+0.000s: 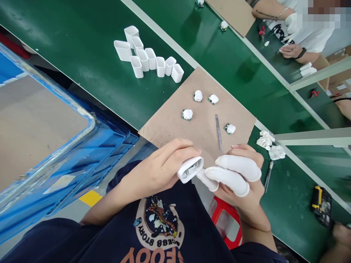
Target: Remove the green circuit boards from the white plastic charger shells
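My left hand [161, 166] is wrapped around a white plastic shell [190, 169], its open end turned toward my right hand. My right hand [238, 175] wears white finger cots, and its covered fingertips touch the shell's open end; nothing else shows in them. Both hands hover at the near edge of a brown cardboard sheet [170, 120]. On the sheet lie several small green circuit boards with white blobs [187, 114] and metal tweezers [218, 132].
Several empty white shells [149, 58] stand grouped on the green belt [82, 40]. A blue crate [82, 146] sits at left. White scraps [267, 140] and a screwdriver [268, 175] lie at right. Another person's hands [290, 49] work across the belt.
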`<action>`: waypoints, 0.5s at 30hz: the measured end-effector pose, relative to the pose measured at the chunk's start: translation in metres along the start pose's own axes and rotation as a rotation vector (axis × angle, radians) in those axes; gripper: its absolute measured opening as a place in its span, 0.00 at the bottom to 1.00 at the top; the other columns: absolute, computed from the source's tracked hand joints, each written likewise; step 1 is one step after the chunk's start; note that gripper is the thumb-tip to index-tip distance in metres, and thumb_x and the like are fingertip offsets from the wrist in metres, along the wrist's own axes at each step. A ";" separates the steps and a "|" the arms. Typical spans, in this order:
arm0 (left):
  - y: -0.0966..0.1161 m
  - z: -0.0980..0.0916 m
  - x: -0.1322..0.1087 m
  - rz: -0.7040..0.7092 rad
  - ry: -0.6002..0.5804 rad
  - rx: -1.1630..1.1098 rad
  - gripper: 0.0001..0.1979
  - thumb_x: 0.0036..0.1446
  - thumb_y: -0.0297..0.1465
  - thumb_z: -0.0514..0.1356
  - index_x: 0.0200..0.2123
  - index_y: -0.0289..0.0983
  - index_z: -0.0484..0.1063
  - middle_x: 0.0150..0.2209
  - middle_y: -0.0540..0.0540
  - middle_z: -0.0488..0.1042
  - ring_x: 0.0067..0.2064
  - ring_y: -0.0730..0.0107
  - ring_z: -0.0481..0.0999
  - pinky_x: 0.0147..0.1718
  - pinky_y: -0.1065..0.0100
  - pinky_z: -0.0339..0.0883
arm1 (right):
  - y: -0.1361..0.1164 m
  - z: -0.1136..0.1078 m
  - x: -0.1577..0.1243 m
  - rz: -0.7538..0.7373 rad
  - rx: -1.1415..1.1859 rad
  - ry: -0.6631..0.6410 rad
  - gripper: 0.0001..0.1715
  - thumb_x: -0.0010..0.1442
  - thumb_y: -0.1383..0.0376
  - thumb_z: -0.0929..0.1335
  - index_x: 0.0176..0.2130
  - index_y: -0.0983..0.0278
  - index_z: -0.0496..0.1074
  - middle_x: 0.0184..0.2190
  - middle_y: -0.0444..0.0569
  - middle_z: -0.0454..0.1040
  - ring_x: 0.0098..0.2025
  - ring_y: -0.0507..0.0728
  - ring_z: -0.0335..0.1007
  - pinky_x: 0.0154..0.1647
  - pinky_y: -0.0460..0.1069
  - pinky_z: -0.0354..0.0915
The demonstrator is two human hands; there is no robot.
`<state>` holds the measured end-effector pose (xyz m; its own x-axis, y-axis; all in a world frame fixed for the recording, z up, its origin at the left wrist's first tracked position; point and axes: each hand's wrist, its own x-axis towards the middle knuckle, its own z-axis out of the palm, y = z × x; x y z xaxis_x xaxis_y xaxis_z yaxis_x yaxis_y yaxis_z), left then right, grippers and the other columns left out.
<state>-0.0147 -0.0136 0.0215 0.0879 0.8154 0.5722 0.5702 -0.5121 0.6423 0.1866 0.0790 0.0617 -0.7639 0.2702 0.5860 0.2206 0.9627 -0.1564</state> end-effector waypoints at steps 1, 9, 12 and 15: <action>0.001 0.000 0.000 0.004 -0.001 0.007 0.18 0.63 0.18 0.57 0.56 0.30 0.65 0.51 0.39 0.70 0.54 0.69 0.71 0.57 0.72 0.67 | -0.001 0.002 0.003 -0.008 0.022 0.044 0.14 0.58 0.76 0.71 0.41 0.59 0.73 0.42 0.47 0.69 0.43 0.57 0.68 0.50 0.60 0.68; 0.007 -0.002 0.004 0.029 0.009 0.089 0.13 0.66 0.20 0.55 0.54 0.29 0.66 0.48 0.37 0.72 0.52 0.66 0.74 0.54 0.68 0.71 | -0.006 0.004 0.009 0.002 0.082 0.055 0.13 0.58 0.78 0.71 0.36 0.60 0.75 0.39 0.46 0.73 0.41 0.57 0.71 0.48 0.60 0.70; 0.008 -0.003 0.005 0.024 0.007 0.121 0.12 0.67 0.21 0.54 0.53 0.30 0.66 0.47 0.38 0.73 0.50 0.65 0.75 0.51 0.67 0.73 | -0.004 0.003 0.009 -0.022 0.074 0.030 0.12 0.60 0.77 0.70 0.36 0.59 0.74 0.38 0.47 0.73 0.41 0.58 0.71 0.47 0.60 0.70; 0.009 -0.004 0.005 0.024 -0.001 0.142 0.12 0.67 0.21 0.54 0.53 0.32 0.66 0.47 0.38 0.74 0.49 0.65 0.76 0.50 0.66 0.75 | -0.003 0.001 0.011 -0.038 0.086 -0.008 0.11 0.61 0.76 0.70 0.37 0.59 0.72 0.36 0.48 0.74 0.39 0.58 0.70 0.43 0.60 0.70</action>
<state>-0.0121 -0.0151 0.0324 0.1033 0.8036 0.5861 0.6779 -0.4881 0.5497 0.1769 0.0790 0.0676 -0.7757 0.2336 0.5863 0.1392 0.9694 -0.2021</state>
